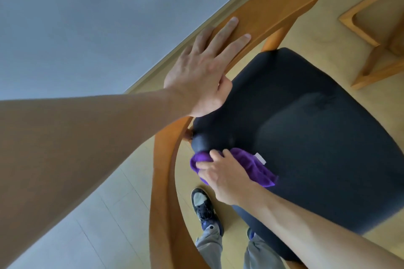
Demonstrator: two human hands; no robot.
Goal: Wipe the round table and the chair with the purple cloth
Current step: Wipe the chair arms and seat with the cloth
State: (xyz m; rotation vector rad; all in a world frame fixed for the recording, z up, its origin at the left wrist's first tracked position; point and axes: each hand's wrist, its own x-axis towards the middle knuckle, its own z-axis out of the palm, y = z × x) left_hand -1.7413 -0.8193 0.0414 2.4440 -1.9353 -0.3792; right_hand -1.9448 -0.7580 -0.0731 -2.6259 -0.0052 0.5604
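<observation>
Right hand [225,178]: fingers curled on cloth [251,162], pressing it to the seat's [306,126] near corner. Cloth: soft, light, bunches easily; best gripped wadded. Left hand [204,72]: flat, fingers straight on the chair's [282,4] backrest, steadying, thumb probably tucked beneath.

Left hand [197,72] lies flat with fingers extended; right hand [225,178] is curled, gripping.

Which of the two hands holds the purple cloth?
The right hand, gripping the purple cloth against the black seat cushion. The left hand lies flat on the curved wooden backrest, holding nothing.
</observation>
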